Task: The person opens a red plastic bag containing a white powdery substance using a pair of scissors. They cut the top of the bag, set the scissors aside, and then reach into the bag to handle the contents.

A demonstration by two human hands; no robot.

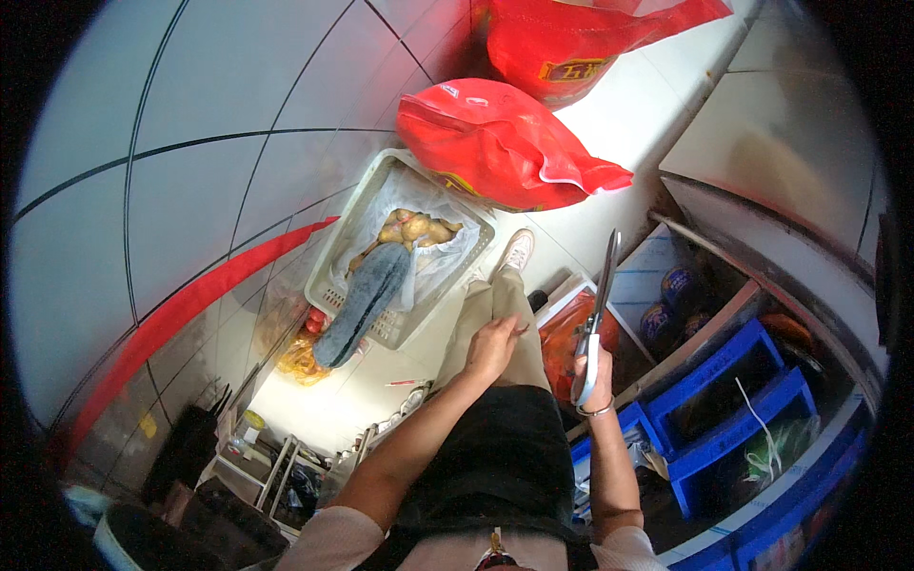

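My right hand grips a pair of scissors with pale handles, the metal blades pointing away from me. In front of my lap is my left hand, its fingers curled; whether something small lies between them cannot be made out. Ahead and to the left, a pale plastic crate lined with a white plastic bag contains potatoes. A long grey-green gourd, apparently a winter melon, leans across the crate's near side.
Two red sacks stand beyond the crate, along the tiled wall. To my right are blue plastic crates and an orange-red plastic bag. A yellow bag lies by the gourd, and a metal rack stands lower left.
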